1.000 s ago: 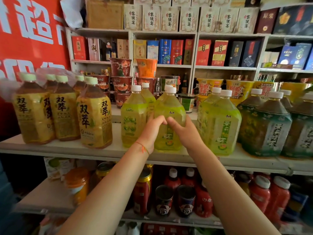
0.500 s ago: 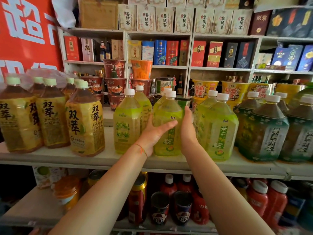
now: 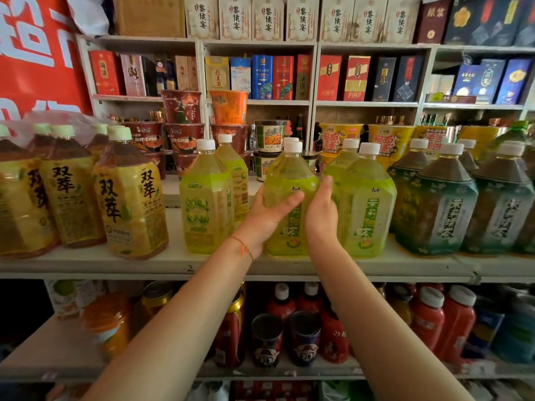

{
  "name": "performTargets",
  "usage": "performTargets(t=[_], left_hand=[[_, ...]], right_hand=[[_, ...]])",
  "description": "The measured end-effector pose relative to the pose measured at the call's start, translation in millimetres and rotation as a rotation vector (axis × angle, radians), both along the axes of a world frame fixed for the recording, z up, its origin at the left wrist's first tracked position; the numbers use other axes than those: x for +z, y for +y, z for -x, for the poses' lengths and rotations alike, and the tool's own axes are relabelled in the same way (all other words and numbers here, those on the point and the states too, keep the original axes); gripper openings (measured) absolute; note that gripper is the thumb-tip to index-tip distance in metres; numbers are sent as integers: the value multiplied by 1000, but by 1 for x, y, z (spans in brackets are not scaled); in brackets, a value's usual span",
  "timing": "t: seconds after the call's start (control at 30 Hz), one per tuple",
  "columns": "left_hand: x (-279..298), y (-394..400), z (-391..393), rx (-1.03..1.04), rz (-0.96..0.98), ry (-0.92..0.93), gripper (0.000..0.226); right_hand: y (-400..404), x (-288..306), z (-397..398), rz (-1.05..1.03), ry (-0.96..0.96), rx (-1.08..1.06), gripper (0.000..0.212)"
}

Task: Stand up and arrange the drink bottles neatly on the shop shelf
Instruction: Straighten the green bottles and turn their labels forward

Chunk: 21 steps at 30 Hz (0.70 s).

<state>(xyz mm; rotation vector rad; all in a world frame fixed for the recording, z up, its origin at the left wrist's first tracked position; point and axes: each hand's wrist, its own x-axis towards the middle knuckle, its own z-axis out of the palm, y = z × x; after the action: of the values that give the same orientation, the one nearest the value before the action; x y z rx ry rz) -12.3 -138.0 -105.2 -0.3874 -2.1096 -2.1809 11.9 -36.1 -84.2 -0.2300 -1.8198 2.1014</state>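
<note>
While left hand [image 3: 265, 218] and right hand [image 3: 321, 215] clasp green tea bottle [image 3: 289, 198], fingers wrapped around: sideways shove risks toppling neighbouring jasmine tea bottle [image 3: 366, 204].

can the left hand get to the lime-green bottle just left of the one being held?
Probably yes. The left hand holds the held green tea bottle, beside the lime-green bottle at the shelf front, with nothing standing between them.
</note>
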Motion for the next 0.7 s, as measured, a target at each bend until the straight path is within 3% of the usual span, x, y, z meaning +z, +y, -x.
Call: performTargets(t=[0.1,0.23,0.27,0.33,0.47,0.57,0.7], left_hand=[[2,3,-30,144,172,142,65],[-3,-18,-58,744,251,821,32],[-7,-27,-55,886,278,890,31],[-7,-42,-51,1044,247,775,40],[-3,-60,-47,817,65,305,52],[-9,-72,-41,796,120,253,51],[-13,-81,-43,776,257,259,45]], right_hand=[[-4,-15,-7,-194,246,-69,52],[-10,-21,-14,-584,807,-230,54],[-14,-22,-15,-644,919,-239,51],[-22,-24,-13,-706,1026,-180,41],[-36,-37,-14,-785,939,95,31],[-42,-44,-16,-859,769,196,37],[-53,-36,-20,-835,303,474,67]])
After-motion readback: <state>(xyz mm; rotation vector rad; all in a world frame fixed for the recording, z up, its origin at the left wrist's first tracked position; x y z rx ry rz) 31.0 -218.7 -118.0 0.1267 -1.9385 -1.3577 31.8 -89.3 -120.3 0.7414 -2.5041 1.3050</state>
